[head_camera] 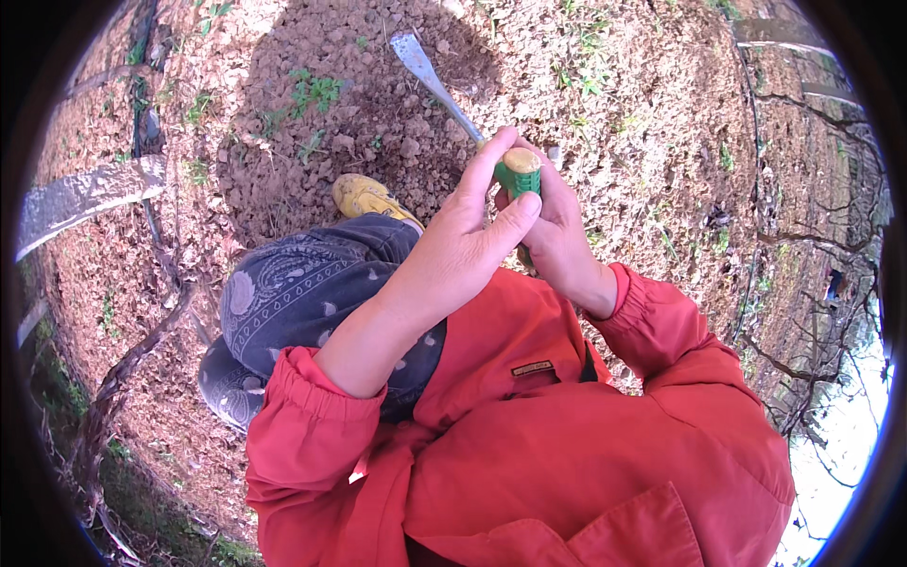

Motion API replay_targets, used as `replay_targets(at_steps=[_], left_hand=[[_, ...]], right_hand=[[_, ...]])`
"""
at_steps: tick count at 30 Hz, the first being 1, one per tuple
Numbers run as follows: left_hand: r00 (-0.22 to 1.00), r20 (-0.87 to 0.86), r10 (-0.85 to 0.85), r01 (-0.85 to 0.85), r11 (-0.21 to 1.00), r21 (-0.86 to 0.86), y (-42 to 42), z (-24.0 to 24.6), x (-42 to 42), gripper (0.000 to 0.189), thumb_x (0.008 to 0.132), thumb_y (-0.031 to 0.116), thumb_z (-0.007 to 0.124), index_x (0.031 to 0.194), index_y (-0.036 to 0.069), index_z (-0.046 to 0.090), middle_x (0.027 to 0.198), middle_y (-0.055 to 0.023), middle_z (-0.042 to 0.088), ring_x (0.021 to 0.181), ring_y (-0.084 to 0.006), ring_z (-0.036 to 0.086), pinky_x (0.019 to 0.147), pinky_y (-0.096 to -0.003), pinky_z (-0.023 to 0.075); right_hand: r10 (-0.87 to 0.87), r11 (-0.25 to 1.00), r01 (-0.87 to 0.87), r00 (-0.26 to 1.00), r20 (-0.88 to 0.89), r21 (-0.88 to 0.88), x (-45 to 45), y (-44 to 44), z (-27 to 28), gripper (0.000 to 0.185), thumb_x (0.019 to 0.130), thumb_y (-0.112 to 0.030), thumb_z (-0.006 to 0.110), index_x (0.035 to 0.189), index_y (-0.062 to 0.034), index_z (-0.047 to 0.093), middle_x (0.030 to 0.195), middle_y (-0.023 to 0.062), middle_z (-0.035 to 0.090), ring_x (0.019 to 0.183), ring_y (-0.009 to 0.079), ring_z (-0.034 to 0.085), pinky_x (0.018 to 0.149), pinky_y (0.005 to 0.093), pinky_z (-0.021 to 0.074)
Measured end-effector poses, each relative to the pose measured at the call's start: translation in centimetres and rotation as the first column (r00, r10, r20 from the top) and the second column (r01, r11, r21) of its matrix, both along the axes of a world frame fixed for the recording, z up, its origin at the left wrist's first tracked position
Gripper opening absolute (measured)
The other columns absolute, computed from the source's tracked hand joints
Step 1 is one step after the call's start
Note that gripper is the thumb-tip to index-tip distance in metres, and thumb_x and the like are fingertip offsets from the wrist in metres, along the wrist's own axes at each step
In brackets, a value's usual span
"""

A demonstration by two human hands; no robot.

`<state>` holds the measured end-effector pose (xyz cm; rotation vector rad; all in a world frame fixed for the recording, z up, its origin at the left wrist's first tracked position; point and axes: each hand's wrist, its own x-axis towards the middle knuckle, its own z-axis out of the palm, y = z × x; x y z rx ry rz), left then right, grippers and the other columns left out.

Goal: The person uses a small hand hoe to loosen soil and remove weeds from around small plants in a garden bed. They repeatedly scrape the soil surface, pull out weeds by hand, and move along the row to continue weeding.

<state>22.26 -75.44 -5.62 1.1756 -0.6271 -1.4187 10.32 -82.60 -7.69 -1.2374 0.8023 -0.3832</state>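
Both my hands hold a metal tool with a flat, flared blade (425,67) by its ribbed green handle (522,183). My left hand (464,230) has its thumb on the handle and its fingers reaching across its far side. From the other side, my right hand (561,227) wraps around the handle and is partly covered by it and by my left hand. The handle's rounded tan end (521,160) faces up. From my hands the shaft slants up and left over the soil, its blade tip pointing away from me. Whether the blade touches the ground I cannot tell.
Reddish, clumpy soil (382,127) with small green weeds (315,92) lies before me. A yellow shoe (365,195) is near the blade's shadowed ground. A woody vine trunk (117,383) and a pale post (92,198) stand left; bare branches (808,372) spread at the right.
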Motion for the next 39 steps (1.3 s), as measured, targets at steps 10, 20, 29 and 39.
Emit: replay_targets(at_steps=[10, 20, 29, 39], left_hand=[[0.816, 0.578, -0.003, 0.027, 0.999, -0.032, 3.9, 6.0, 9.7, 0.035, 0.091, 0.017, 0.051, 0.122, 0.0, 0.051, 0.119, -0.0092, 0.056, 0.106, -0.0172, 0.053, 0.093, -0.0298, 0.0386], [0.712, 0.7, -0.056, 0.01, 0.998, 0.07, 4.7, 3.8, 10.4, 0.03, 0.088, 0.013, 0.055, 0.115, 0.003, 0.058, 0.106, -0.0094, 0.061, 0.094, -0.0181, 0.058, 0.085, -0.03, 0.0441], [0.648, 0.761, -0.028, -0.013, 0.999, 0.048, 5.0, 3.5, 10.6, 0.027, 0.087, 0.012, 0.056, 0.113, 0.003, 0.059, 0.097, -0.0087, 0.062, 0.087, -0.0165, 0.058, 0.081, -0.028, 0.0443], [0.715, 0.697, -0.048, 0.03, 0.999, 0.037, 5.3, 3.2, 10.8, 0.026, 0.087, 0.012, 0.056, 0.111, 0.003, 0.06, 0.096, -0.0094, 0.062, 0.086, -0.0172, 0.059, 0.08, -0.0283, 0.0449]], right_hand=[[0.094, 0.996, -0.054, 0.668, -0.739, 0.077, -14.0, 0.4, -5.4, 0.025, 0.079, -0.01, 0.059, 0.103, -0.0038, 0.06, 0.07, 0.0053, 0.058, 0.061, 0.0098, 0.051, 0.055, 0.0274, 0.0422], [0.152, 0.986, -0.146, 0.648, -0.746, 0.074, -15.3, 2.1, -8.9, 0.025, 0.074, -0.01, 0.06, 0.099, -0.0041, 0.061, 0.073, 0.0108, 0.062, 0.063, 0.0162, 0.058, 0.06, 0.03, 0.0459], [0.139, 0.99, -0.104, 0.511, -0.848, 0.099, -12.1, 1.4, -11.4, 0.024, 0.074, -0.014, 0.059, 0.094, -0.0015, 0.061, 0.075, 0.0152, 0.063, 0.067, 0.0271, 0.061, 0.063, 0.0366, 0.0471], [-0.028, 0.982, -0.11, 0.718, -0.695, -0.154, -15.3, 5.5, -14.4, 0.026, 0.075, -0.016, 0.061, 0.1, -0.0068, 0.06, 0.074, 0.0156, 0.063, 0.069, 0.031, 0.062, 0.064, 0.038, 0.0485]])
